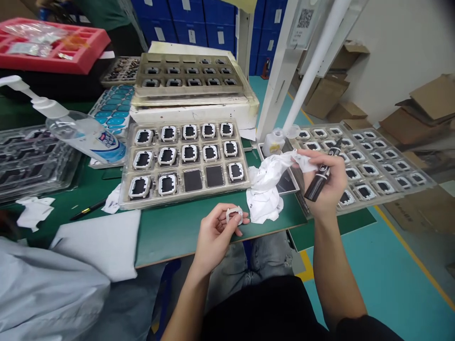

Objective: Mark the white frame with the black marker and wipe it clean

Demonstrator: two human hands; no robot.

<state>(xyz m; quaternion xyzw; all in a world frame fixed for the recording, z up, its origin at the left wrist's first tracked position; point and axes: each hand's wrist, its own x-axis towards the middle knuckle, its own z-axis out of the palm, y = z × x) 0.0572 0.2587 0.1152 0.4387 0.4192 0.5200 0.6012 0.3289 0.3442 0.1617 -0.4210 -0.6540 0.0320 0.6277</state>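
Observation:
My left hand [217, 233] pinches a small white watch-case frame [234, 215] just above the front edge of the green table. In my right hand [329, 182] is a black marker pen [317, 182], its dark tip pointing up and away. The same hand's fingertips grip a corner of a crumpled white cloth [265, 192], which trails down onto the table between my hands. Beyond my left hand lies a clear plastic tray [185, 194] of similar white frames; two of its pockets, in the front row, show only dark squares.
More filled trays [369, 168] stand at the right and a stacked tray [188, 78] at the back. A pump bottle [88, 135] and a small white bottle [274, 142] rise from the table. A white post [280, 80] stands behind. A person's grey sleeve [46, 293] is close at left.

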